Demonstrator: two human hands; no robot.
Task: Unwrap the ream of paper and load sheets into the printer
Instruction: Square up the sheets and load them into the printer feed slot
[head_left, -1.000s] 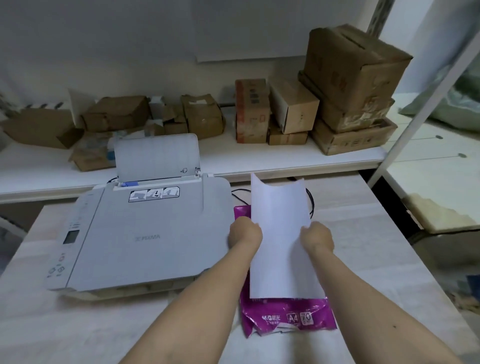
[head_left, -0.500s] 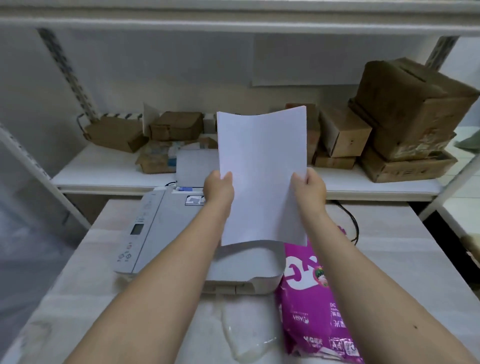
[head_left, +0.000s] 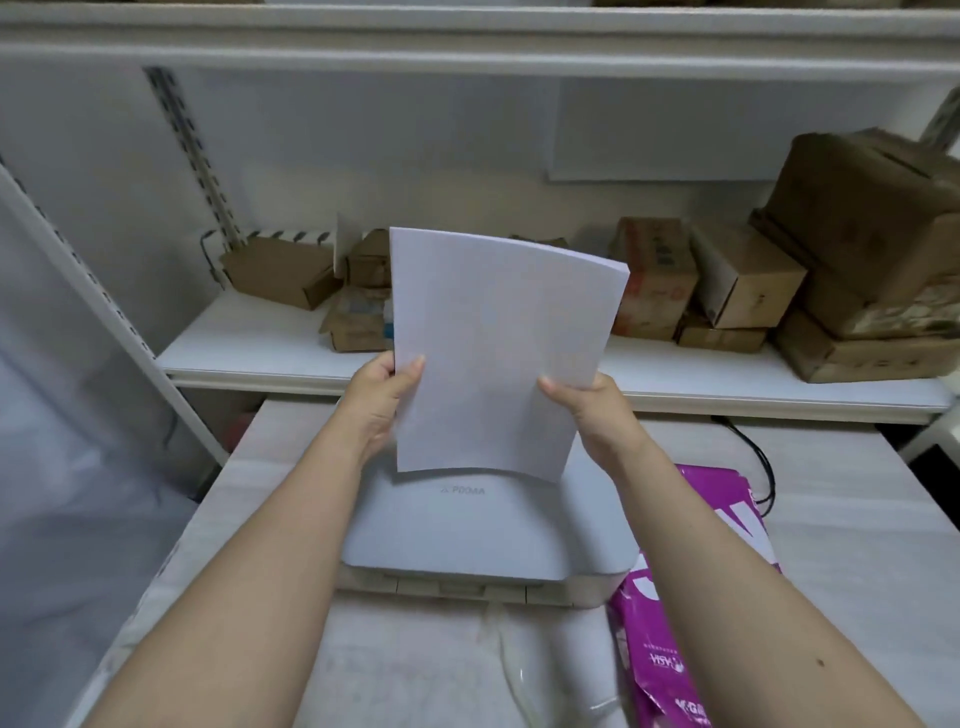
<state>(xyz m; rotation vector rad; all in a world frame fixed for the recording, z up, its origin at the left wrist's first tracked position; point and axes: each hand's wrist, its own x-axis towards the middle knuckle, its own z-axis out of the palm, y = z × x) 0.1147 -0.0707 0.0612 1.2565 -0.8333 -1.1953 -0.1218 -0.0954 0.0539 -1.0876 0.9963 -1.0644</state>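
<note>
A thin stack of white sheets (head_left: 493, 353) is held upright in front of me, slightly bowed. My left hand (head_left: 376, 402) grips its lower left edge and my right hand (head_left: 597, 410) grips its lower right edge. Below the sheets sits the white printer (head_left: 467, 530) on the table, its rear paper tray hidden behind the sheets. The opened purple ream wrapper (head_left: 670, 639) lies on the table to the right of the printer, partly under my right forearm.
A white shelf (head_left: 260, 348) behind the table carries several cardboard boxes (head_left: 743, 280). A black cable (head_left: 753, 452) runs behind the wrapper. A clear plastic sheet (head_left: 519, 670) lies in front of the printer. White shelf uprights stand at the left.
Both hands carried the sheets from over the purple wrapper up and leftward to above the printer. The camera view shifted left and up, centring on the printer.
</note>
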